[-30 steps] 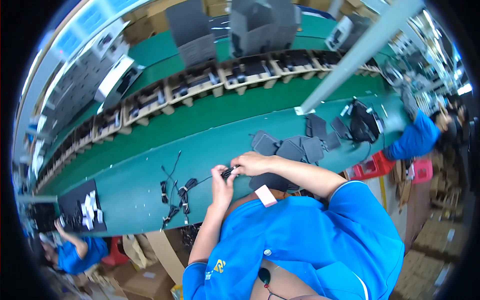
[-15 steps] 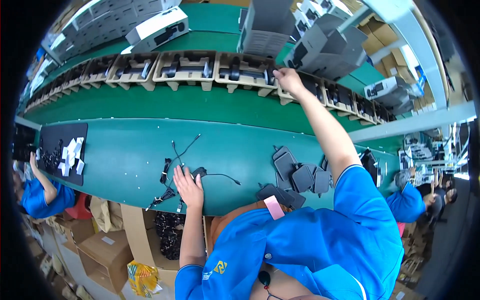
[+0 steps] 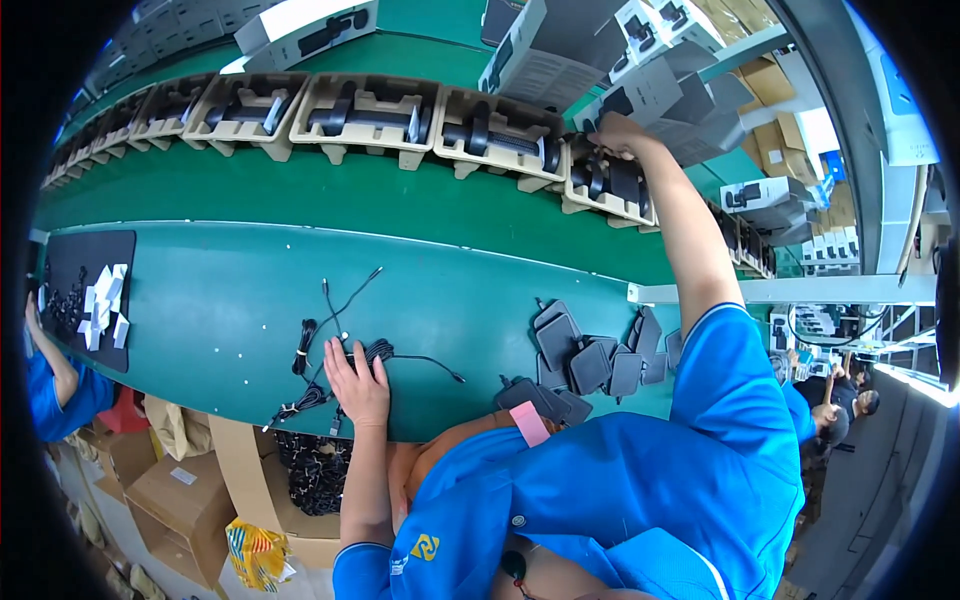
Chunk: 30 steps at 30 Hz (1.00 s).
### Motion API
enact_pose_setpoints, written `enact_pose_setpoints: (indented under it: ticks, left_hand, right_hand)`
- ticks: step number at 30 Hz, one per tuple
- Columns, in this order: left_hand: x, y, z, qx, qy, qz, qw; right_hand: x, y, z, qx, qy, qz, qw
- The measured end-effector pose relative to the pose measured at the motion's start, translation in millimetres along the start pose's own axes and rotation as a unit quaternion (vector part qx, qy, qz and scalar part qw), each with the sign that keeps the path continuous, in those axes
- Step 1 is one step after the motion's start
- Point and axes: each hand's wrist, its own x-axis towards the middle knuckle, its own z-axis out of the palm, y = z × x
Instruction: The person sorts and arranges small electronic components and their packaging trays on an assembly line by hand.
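My left hand (image 3: 358, 385) lies flat with fingers spread on the green table, beside and partly over bundled black cables (image 3: 312, 398). Another coil of black cable (image 3: 380, 351) shows by its fingertips, its plug end trailing right. My right hand (image 3: 622, 135) is stretched far out over the row of trays, fingers curled down at a tan moulded tray (image 3: 612, 211) with black parts in it. Something dark is at the fingertips, too hidden to name. Left of it stands another tan tray (image 3: 470, 160) holding a black stand-like part (image 3: 480, 125).
Several flat black pads (image 3: 590, 368) are heaped on the table at right. White printed boxes (image 3: 310, 35) and open grey boxes (image 3: 550, 60) stand behind the trays. A dark mat (image 3: 65, 255) with white pieces lies at far left, near a co-worker's arm (image 3: 55, 365). A metal post (image 3: 850, 120) rises at right.
My right hand has moved right, from the edge between two trays to over the right-hand tray. My left hand stays on the cables. The whole view has shifted slightly.
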Motion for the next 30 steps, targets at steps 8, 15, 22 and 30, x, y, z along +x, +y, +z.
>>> enact_pose_setpoints:
  ticks: [8, 15, 22, 30]
  left_hand:
    - [-5, -9, 1, 0.02, -0.009, -0.011, 1.0]
    - [-3, -13, -2, 0.019, -0.008, -0.009, 1.0]
    - [-2, -17, -5, 0.022, -0.01, -0.012, 1.0]
    - [1, -18, -3, 0.023, -0.002, -0.005, 1.0]
  right_hand:
    - [1, 33, 76, -0.561, 0.417, 0.13, 0.703]
    - [6, 40, 79, -0.606, 0.49, 0.107, 0.617]
    - [42, 33, 99, -0.618, 0.516, 0.137, 0.577]
    - [87, 70, 84, -0.368, 0.634, -0.089, 0.674]
